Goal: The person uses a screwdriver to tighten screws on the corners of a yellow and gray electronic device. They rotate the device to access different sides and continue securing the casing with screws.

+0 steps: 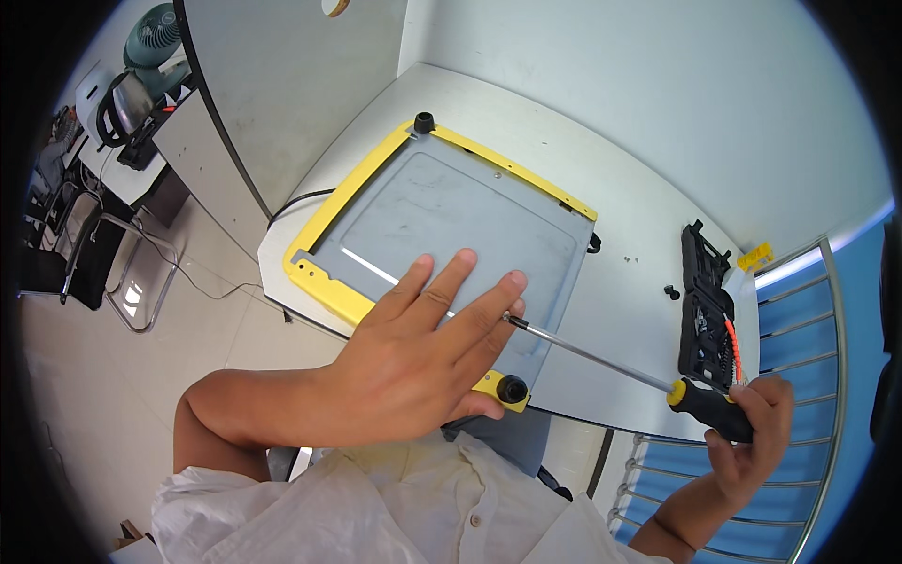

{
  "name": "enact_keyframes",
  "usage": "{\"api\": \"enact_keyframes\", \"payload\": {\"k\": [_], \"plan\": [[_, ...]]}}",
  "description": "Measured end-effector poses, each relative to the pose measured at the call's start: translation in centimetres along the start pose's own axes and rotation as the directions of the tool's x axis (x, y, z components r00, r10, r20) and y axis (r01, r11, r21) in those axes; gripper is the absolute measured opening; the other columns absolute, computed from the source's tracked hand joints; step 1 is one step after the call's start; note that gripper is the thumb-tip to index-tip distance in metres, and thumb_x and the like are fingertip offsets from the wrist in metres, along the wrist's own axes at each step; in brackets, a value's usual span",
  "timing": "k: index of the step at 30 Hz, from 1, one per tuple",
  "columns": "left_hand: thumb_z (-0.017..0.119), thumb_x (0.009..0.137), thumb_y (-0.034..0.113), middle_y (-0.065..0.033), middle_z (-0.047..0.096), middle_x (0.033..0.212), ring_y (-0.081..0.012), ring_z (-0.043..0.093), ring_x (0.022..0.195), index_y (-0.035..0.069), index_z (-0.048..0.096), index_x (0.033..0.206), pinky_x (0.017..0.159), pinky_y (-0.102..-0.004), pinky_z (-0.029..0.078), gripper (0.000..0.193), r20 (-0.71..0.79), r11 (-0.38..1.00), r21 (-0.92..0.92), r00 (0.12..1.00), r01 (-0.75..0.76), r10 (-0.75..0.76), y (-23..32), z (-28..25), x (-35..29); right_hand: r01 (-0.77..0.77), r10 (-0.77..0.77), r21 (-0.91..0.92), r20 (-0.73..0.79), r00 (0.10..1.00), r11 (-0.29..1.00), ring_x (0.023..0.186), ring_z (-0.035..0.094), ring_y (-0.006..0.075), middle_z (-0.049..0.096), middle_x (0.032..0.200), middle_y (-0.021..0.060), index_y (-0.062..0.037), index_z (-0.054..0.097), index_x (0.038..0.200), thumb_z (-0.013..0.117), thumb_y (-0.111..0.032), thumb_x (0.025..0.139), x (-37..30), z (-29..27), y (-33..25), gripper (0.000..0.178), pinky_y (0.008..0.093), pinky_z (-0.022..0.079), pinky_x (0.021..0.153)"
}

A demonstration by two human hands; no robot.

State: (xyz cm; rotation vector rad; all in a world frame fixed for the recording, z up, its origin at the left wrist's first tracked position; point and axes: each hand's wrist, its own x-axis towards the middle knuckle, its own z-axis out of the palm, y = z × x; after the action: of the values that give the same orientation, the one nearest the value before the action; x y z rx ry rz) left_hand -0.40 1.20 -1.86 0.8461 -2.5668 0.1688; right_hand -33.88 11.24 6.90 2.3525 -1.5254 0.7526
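A yellow-framed appliance [326, 293] with a grey metal base panel [413, 202] lies on the white table, its black round feet facing up. My left hand [418, 348] rests on the panel's near part, open, with fingers spread. My right hand [763, 428], off the table's right edge, is closed around the black and yellow handle of a screwdriver [601, 359]. The long shaft runs leftward over the panel, and its tip lies beside my left fingers. Whether the tip meets a screw is hidden by the hand.
At the table's right side an open black tool case [705, 301] holds bits and an orange flexible shaft [735, 350]. Small black parts [671, 292] and several tiny screws [631, 258] lie left of it. A black cable [301, 201] leaves the appliance. Metal railings [832, 348] stand at right.
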Motion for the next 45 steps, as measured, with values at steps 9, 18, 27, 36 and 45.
{"api": "enact_keyframes", "payload": {"k": [9,18,27,36,45], "plan": [[0.048,0.086,0.059,-0.0124,0.047,0.142,-0.0412,0.043,0.13,0.0,0.063,0.115,0.106,-0.0505,0.033,0.067,-0.017,1.0,-0.019,1.0,0.005,-0.005,0.0,0.2,-0.1,0.02,-0.018,-0.04,0.043,0.999,0.999,0.073,0.047,0.0229,0.051,0.086,0.0103,-0.0041,0.067,0.101,0.075,-0.026,0.058,0.8,-0.4,-0.5,0.049,0.0342,0.036,0.061],[0.058,0.079,0.056,-0.0123,0.046,0.143,-0.0422,0.041,0.129,0.0,0.064,0.114,0.106,-0.0526,0.033,0.065,-0.031,0.997,-0.078,0.999,0.017,-0.019,-0.1,0.2,-0.3,0.264,-0.217,-0.216,0.218,0.952,0.94,0.075,0.044,0.021,0.044,0.09,0.0124,-0.0021,0.063,0.11,0.071,-0.03,0.062,8.3,-4.9,-4.3,0.056,0.0321,0.033,0.059],[0.069,0.072,0.052,-0.0119,0.043,0.144,-0.0421,0.041,0.127,0.001,0.061,0.119,0.101,-0.0535,0.038,0.07,-0.087,0.987,-0.161,0.996,-0.009,-0.005,-0.1,0.8,-0.2,0.412,-0.412,0.455,-0.105,0.905,0.79,0.077,0.043,0.0151,0.043,0.09,0.004,-0.0117,0.05,0.122,0.081,-0.064,0.061,11.7,-3.7,-1.6,0.086,0.0265,0.038,0.064],[0.071,0.07,0.051,-0.0161,0.044,0.142,-0.0404,0.044,0.125,0.002,0.061,0.121,0.101,-0.0516,0.038,0.071,-0.108,0.989,-0.142,0.993,0.037,-0.053,0.1,1.1,-0.4,0.316,-0.162,0.949,-0.314,0.936,-0.011,0.061,0.056,0.0128,0.055,0.082,0.0023,-0.0128,0.051,0.117,0.065,-0.043,0.088,13.3,5.3,-6.4,0.044,0.0296,0.052,0.067],[0.072,0.067,0.049,-0.0216,0.044,0.142,-0.0425,0.041,0.131,0.001,0.052,0.131,0.109,-0.0518,0.03,0.083,-0.025,0.987,-0.149,0.998,0.055,-0.06,0.2,0.7,-0.3,0.274,0.186,0.911,-0.226,0.956,-0.307,0.046,0.045,0.0162,0.044,0.068,0.0071,-0.0039,0.044,0.094,0.065,-0.011,0.084,13.0,-0.5,-5.2,0.024,0.0275,0.048,0.05]]}}
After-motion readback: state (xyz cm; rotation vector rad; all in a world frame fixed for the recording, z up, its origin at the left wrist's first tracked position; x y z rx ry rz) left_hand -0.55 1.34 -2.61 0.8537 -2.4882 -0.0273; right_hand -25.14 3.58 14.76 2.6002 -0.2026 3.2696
